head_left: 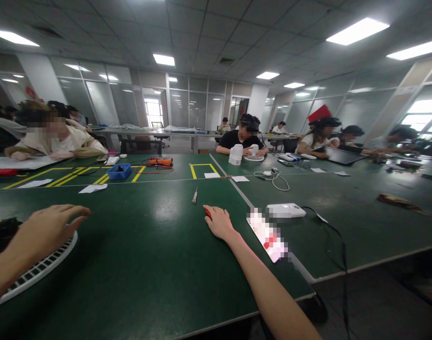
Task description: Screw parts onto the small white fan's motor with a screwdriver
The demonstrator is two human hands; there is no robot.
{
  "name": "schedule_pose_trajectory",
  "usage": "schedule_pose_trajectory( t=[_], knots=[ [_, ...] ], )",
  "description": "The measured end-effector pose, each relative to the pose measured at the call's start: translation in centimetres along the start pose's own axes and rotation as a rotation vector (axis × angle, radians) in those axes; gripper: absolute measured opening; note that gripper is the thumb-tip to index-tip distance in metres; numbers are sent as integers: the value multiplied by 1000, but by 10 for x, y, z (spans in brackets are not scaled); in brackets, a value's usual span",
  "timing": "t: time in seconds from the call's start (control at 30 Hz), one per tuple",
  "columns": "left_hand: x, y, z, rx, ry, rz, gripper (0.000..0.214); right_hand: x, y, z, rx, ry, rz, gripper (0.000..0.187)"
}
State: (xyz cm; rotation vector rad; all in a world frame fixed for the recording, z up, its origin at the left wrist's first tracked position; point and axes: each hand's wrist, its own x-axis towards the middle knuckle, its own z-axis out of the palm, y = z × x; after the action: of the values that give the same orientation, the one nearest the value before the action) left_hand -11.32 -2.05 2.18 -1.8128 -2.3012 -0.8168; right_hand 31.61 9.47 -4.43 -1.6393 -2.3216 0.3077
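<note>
My left hand (49, 226) rests with its fingers spread on top of a white round fan grille (42, 267) at the left of the green table (148, 255). My right hand (219, 222) lies stretched forward on the table with its fingers closed over a small red object (208, 213) that barely shows under them. A screwdriver (194, 195) with a pale handle lies on the table a little beyond the right hand, apart from it.
A white box (286, 210) with a black cable and a flat phone-like item (269, 236) lie right of my right hand. A blue tray (119, 171) and an orange meter (159, 161) sit farther back. Other people sit at the far side and the neighbouring tables.
</note>
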Motion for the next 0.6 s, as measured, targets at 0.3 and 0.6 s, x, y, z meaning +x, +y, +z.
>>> schedule_pose_trajectory(
  t=[0.3, 0.6],
  knots=[
    [-28, 123, 126, -173, -326, 398, 40, 1, 3, 4, 11, 52, -1, 59],
    [-42, 192, 185, -189, -350, 578, 64, 2, 7, 12, 46, 114, -38, 57]
  ],
)
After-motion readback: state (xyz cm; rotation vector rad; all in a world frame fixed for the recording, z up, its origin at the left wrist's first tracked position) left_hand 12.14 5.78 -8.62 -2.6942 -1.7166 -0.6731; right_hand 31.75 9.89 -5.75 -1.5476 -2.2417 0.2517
